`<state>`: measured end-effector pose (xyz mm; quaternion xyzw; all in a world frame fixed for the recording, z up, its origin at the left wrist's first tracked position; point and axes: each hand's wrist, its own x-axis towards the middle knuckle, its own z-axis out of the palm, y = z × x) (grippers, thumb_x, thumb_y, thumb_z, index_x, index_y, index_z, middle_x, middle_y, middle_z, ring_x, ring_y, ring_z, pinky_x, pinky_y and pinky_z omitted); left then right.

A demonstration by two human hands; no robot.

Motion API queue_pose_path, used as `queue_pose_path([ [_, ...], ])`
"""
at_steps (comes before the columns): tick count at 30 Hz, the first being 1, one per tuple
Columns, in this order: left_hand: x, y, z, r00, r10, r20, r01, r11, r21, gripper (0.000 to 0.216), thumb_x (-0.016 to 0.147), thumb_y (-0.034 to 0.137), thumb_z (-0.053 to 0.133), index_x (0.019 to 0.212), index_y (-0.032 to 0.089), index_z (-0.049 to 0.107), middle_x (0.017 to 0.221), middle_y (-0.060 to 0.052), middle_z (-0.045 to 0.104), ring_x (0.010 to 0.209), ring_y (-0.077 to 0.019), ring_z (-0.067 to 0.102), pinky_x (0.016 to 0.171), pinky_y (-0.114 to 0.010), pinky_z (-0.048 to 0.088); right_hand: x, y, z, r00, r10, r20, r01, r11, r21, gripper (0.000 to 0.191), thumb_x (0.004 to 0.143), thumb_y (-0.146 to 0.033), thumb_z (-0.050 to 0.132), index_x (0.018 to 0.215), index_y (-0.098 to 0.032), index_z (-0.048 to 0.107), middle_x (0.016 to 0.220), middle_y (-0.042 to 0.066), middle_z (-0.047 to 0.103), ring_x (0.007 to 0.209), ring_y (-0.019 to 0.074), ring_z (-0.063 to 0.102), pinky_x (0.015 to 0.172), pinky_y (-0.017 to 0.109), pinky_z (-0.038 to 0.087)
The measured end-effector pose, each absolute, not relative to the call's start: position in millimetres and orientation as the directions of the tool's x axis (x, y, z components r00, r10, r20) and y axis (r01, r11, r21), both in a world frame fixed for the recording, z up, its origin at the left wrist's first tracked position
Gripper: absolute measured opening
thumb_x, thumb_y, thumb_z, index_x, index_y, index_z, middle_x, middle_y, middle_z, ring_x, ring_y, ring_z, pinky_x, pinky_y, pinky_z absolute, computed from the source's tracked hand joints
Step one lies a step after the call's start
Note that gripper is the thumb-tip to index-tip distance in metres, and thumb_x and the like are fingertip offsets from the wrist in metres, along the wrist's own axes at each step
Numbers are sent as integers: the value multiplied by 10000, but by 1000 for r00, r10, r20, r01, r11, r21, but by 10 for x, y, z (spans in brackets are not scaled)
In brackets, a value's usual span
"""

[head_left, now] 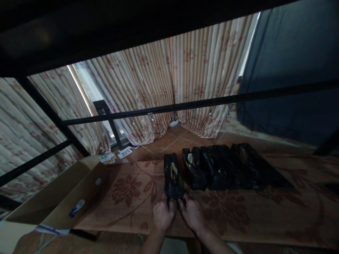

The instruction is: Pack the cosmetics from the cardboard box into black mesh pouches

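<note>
A black pouch (173, 181), long and narrow, stands on the patterned cover with its top parted. Something yellow and pale shows inside it, too dim to name. At its near end, my left hand (163, 213) and my right hand (191, 211) sit close together, fingers closed on the pouch's lower edge. The fingertips are partly hidden against the dark fabric. Just to the right stands another black pouch (195, 169) with a pale item in its opening. More black pouches (217, 167) are lined up beyond it, the farthest (258, 165) lying flatter.
An open cardboard box (76, 197) sits at the left on the brown flowered cover (127, 215). A black metal rail (164, 110) with small hanging clips runs across behind. Farther back are striped curtains (148, 81), a dark blue cloth (291, 70) and papers (124, 152) on the tiled floor.
</note>
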<state>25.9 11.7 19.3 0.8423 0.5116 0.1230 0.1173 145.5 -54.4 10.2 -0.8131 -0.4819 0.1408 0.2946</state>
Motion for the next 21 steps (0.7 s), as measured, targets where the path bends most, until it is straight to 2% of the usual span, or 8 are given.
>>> queue_pose_path([
  [9,283,148,106,437,892,116,858,-452,243,387,932,319,274,1000,137,609,785,-99,705,725,-200,671,638,-276,431,1471,-518,40,501,861,87,686,-333,-647,297,920,-231,329,1053,-185,591,1085,92,642,922,148,637,784,217,430],
  [16,268,145,111,441,889,119,855,-457,246,395,935,327,285,915,153,639,785,-90,707,731,-192,673,634,-265,427,1473,-503,-15,499,861,102,683,-318,-657,306,921,-220,322,1071,-183,586,1086,91,642,957,150,627,806,217,425],
  [21,277,134,119,442,889,120,854,-458,248,373,922,340,320,1046,141,610,809,-98,709,745,-197,672,659,-272,435,1473,-525,36,489,867,90,678,-314,-664,330,930,-233,293,1092,-183,577,1073,87,646,947,144,626,808,209,422],
])
